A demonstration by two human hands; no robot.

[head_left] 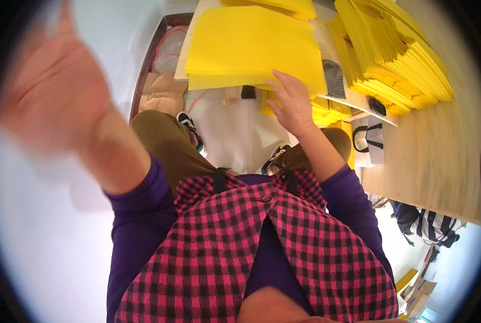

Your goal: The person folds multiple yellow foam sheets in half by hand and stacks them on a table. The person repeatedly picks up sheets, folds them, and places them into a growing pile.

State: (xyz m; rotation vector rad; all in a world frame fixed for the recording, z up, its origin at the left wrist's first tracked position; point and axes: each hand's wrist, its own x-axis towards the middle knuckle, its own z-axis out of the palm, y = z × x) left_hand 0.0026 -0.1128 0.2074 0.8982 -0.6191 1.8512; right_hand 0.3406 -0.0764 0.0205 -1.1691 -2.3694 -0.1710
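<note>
Hands sit well apart. Left hand (pixel 57 97) is raised, big and blurred, off to the left of the front yellow stack (pixel 254 46), clear of it; looks spread, nothing seen in it, though some fingers blur out or leave the view, so exact finger pose can't be told. Brown paper (pixel 162 91) lies left of the stack, lower down. Stack itself is straight ahead of the body, between the two hands' sides and a bit beyond both; long axis looks left to right, fisheye allowing, near edge facing the person. Sheets: plain bright yellow, thin, flat, matte, four-cornered, several layers showing along the near edge, not quite lined up. More yellow sheets (pixel 278 6) sit beyond its far edge. Right hand (pixel 293 105) is clearly the nearer one, at the stack's near edge, right of its middle, fingertips overlapping it in view; contact can't be told. Fingers loosely spread, thumb off to the side, no pinch visible. Just right of the stack: dark grey textured piece (pixel 334 78). Farther right: tall yellow piles (pixel 396 54), many edges fanned, a bit uneven. Small black object (pixel 376 106) and white bag with black handles (pixel 372 144) lie right of the stack and nearer the person.
</note>
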